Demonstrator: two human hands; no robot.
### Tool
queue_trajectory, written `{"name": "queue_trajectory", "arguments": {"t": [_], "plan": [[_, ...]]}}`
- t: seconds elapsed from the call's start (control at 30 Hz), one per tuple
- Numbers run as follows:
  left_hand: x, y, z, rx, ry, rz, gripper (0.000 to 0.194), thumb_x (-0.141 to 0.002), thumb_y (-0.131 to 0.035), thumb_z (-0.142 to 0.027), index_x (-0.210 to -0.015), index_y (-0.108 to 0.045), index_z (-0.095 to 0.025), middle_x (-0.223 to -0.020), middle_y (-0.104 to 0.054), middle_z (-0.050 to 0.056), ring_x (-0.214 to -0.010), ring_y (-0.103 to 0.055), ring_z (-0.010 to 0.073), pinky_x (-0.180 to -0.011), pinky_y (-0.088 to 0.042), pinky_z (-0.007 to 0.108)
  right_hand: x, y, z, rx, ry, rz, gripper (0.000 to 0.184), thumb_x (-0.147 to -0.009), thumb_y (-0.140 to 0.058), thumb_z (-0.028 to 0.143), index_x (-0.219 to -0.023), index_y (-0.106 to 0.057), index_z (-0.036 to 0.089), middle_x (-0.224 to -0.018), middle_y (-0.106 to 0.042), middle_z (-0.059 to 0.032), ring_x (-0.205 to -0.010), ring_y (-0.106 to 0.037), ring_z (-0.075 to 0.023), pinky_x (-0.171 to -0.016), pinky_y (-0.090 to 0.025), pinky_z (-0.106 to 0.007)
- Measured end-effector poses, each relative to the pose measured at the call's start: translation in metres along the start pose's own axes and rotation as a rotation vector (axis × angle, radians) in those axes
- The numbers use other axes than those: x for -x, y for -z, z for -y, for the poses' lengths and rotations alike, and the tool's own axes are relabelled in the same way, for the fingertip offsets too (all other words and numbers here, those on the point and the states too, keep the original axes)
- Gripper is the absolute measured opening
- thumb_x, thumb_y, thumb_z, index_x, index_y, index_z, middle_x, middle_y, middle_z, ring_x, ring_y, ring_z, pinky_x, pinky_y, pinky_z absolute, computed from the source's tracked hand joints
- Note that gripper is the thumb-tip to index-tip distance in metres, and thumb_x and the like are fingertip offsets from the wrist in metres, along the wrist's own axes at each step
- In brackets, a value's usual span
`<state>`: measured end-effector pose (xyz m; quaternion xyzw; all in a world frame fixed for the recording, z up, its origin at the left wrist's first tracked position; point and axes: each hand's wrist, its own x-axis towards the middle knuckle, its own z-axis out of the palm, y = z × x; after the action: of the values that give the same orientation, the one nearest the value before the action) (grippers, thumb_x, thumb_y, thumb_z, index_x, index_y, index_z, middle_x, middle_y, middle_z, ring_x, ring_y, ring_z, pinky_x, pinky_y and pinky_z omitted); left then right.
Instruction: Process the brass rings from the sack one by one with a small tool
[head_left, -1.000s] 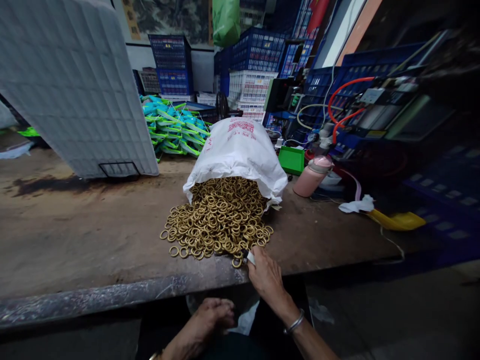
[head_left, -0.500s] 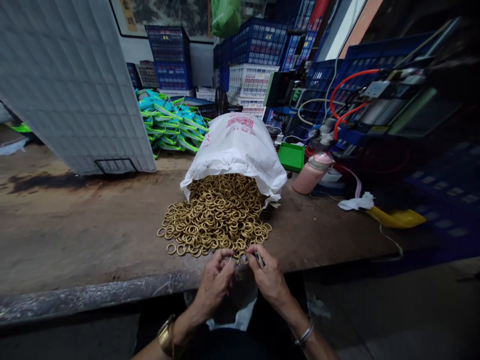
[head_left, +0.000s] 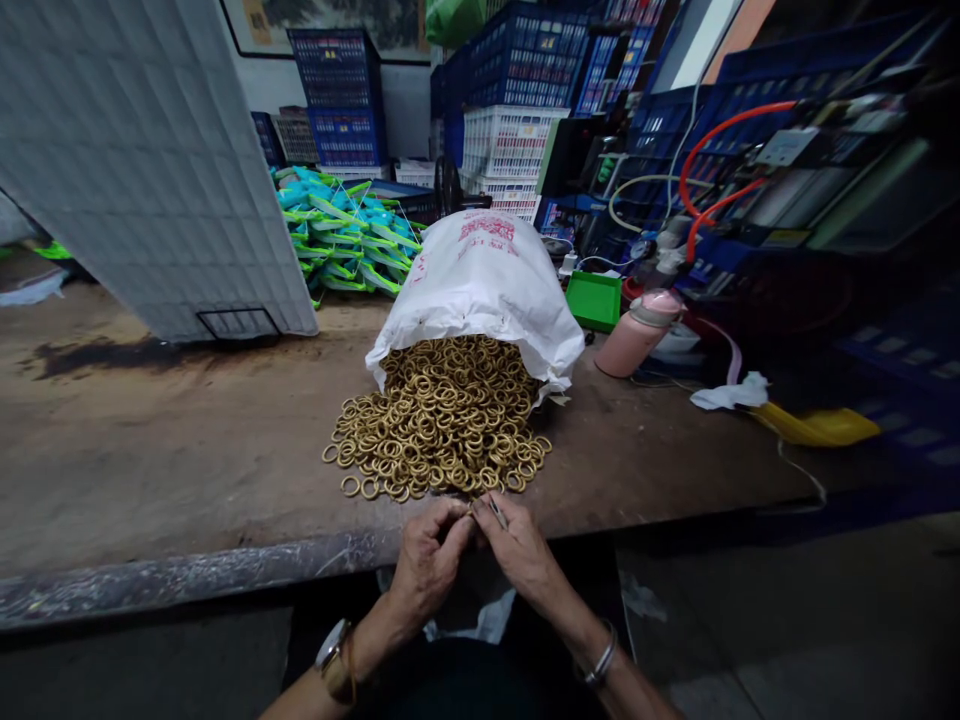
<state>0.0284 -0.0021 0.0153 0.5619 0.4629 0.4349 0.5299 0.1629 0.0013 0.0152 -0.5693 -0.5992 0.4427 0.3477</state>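
Observation:
At the table's front edge, my left hand [head_left: 429,555] and my right hand [head_left: 517,548] meet with fingertips pinched together. Between them shows a bit of a brass-coloured ring [head_left: 471,508], mostly covered by the fingers. A small slim metal tool [head_left: 498,514] sticks out of my right hand between thumb and fingers; its exact kind is not clear. Just beyond my hands lies a heap of brass-coloured rings [head_left: 442,430]. They spill from the mouth of a white woven sack [head_left: 480,280] lying on its side.
The wooden table [head_left: 187,450] has a worn front edge. A tall grey-white panel [head_left: 165,180] stands left, beside a pile of green and blue items [head_left: 349,235]. To the right are a green tray [head_left: 594,300], a pink bottle [head_left: 637,335], and a machine with red hoses [head_left: 720,215].
My hands have drawn closer together, and the ring between them is now mostly hidden. The view has tilted slightly down, shifting the scene a little right and up.

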Motion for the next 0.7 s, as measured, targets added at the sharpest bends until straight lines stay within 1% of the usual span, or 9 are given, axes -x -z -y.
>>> {"name": "queue_trajectory", "arguments": {"t": [0.07,0.13,0.23,0.3,0.4,0.47,0.53,0.63,0.7], "plan": [[0.002,0.001,-0.001,0.076,0.111,0.033,0.022,-0.075,-0.055,-0.036,-0.065,-0.056,-0.017,-0.058,-0.054,0.000,-0.053,-0.047,0.0112,-0.053,-0.038,0.021,0.000,-0.001,-0.001,0.035,-0.004,-0.022,0.031,-0.083,-0.039,0.040,-0.062,-0.045,0.018,-0.056,-0.044,0.0048,-0.056,-0.042,-0.0092,-0.055,-0.035,-0.020],[0.003,0.001,-0.001,0.177,0.256,0.096,0.027,-0.075,-0.054,-0.043,-0.069,-0.052,-0.017,-0.055,-0.051,-0.003,-0.042,-0.040,0.0072,-0.041,-0.031,0.018,0.000,-0.002,-0.001,0.072,0.000,-0.036,0.028,-0.081,-0.041,0.037,-0.062,-0.045,0.018,-0.056,-0.043,0.0052,-0.055,-0.040,-0.0088,-0.054,-0.033,-0.019],[0.005,0.004,0.000,0.332,0.373,0.184,0.034,-0.072,-0.054,-0.050,-0.071,-0.048,-0.017,-0.058,-0.052,-0.003,-0.038,-0.036,0.0041,-0.036,-0.026,0.016,0.000,-0.003,0.000,0.083,0.001,-0.025,0.026,-0.081,-0.041,0.035,-0.063,-0.047,0.017,-0.056,-0.045,0.0049,-0.055,-0.041,-0.0086,-0.053,-0.033,-0.019],[0.007,0.005,0.002,0.402,0.394,0.193,0.035,-0.071,-0.056,-0.051,-0.072,-0.046,-0.017,-0.059,-0.051,-0.004,-0.039,-0.037,0.0034,-0.035,-0.026,0.015,0.000,-0.003,0.001,0.062,0.004,-0.013,0.026,-0.082,-0.039,0.034,-0.064,-0.048,0.017,-0.056,-0.047,0.0044,-0.056,-0.043,-0.0089,-0.054,-0.034,-0.019],[0.009,0.007,0.002,0.414,0.396,0.170,0.034,-0.071,-0.056,-0.049,-0.073,-0.046,-0.017,-0.059,-0.050,-0.004,-0.040,-0.038,0.0032,-0.036,-0.027,0.014,0.001,-0.003,-0.001,0.086,0.017,-0.039,0.026,-0.083,-0.036,0.034,-0.067,-0.049,0.018,-0.058,-0.049,0.0035,-0.057,-0.046,-0.0099,-0.055,-0.035,-0.019],[0.010,0.008,0.001,0.384,0.381,0.145,0.033,-0.072,-0.056,-0.048,-0.073,-0.046,-0.017,-0.059,-0.050,-0.004,-0.040,-0.037,0.0031,-0.036,-0.028,0.014,0.002,-0.002,-0.002,0.191,0.035,-0.052,0.021,-0.083,-0.036,0.030,-0.074,-0.051,0.019,-0.061,-0.052,0.0022,-0.057,-0.048,-0.0110,-0.055,-0.035,-0.020],[0.010,0.007,0.000,0.350,0.376,0.118,0.034,-0.072,-0.055,-0.049,-0.072,-0.046,-0.017,-0.058,-0.050,-0.005,-0.039,-0.037,0.0029,-0.036,-0.028,0.014,0.005,-0.002,-0.003,0.323,0.060,-0.021,0.016,-0.080,-0.037,0.023,-0.079,-0.052,0.019,-0.064,-0.055,0.0008,-0.059,-0.050,-0.0121,-0.056,-0.034,-0.020],[0.009,0.006,-0.001,0.303,0.372,0.095,0.036,-0.070,-0.056,-0.051,-0.071,-0.045,-0.017,-0.057,-0.049,-0.005,-0.039,-0.036,0.0031,-0.035,-0.028,0.014,0.010,-0.005,-0.002,0.475,0.076,0.057,0.017,-0.075,-0.037,0.013,-0.078,-0.052,0.020,-0.063,-0.057,0.0001,-0.058,-0.052,-0.0125,-0.055,-0.031,-0.020],[0.009,0.005,0.000,0.284,0.350,0.092,0.036,-0.070,-0.056,-0.052,-0.070,-0.045,-0.018,-0.057,-0.049,-0.005,-0.039,-0.037,0.0034,-0.036,-0.028,0.014,0.012,-0.008,0.000,0.543,0.074,0.077,0.019,-0.072,-0.036,0.009,-0.078,-0.051,0.020,-0.062,-0.057,0.0000,-0.057,-0.052,-0.0125,-0.054,-0.030,-0.020]]}}
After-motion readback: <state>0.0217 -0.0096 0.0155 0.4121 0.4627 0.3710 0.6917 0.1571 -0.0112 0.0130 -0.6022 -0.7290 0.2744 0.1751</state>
